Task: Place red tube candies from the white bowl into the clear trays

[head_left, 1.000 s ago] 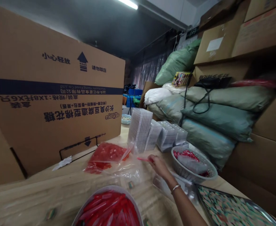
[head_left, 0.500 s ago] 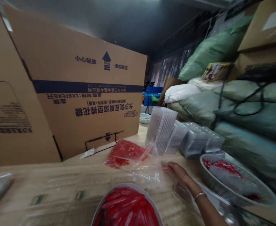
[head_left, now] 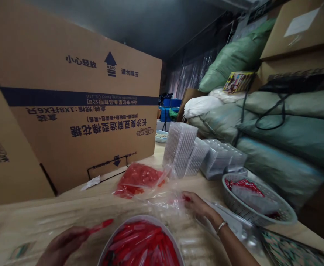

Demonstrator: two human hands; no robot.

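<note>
My left hand (head_left: 61,245) is low on the left, pinched on a thin red stick (head_left: 99,225) that points right over the rim of a white bowl (head_left: 114,236) full of red sticks. My right hand (head_left: 196,205) reaches forward past the bowl, fingers closed on the edge of a crumpled clear plastic bag (head_left: 163,201) with a small red piece at the fingertips. A clear bag of red pieces (head_left: 138,177) lies just beyond on the wooden table (head_left: 76,210).
A big printed cardboard box (head_left: 76,111) stands along the left and back. Stacks of clear plastic trays (head_left: 181,147) sit mid-table. A grey basket (head_left: 261,212) with red packets is at the right, stuffed sacks (head_left: 283,129) behind it, a patterned tray (head_left: 295,253) at the lower right.
My left hand has come into view holding a red stick. My right hand has drawn back a little toward the bowl, still at the clear bag. The view swung left, then partly back.
</note>
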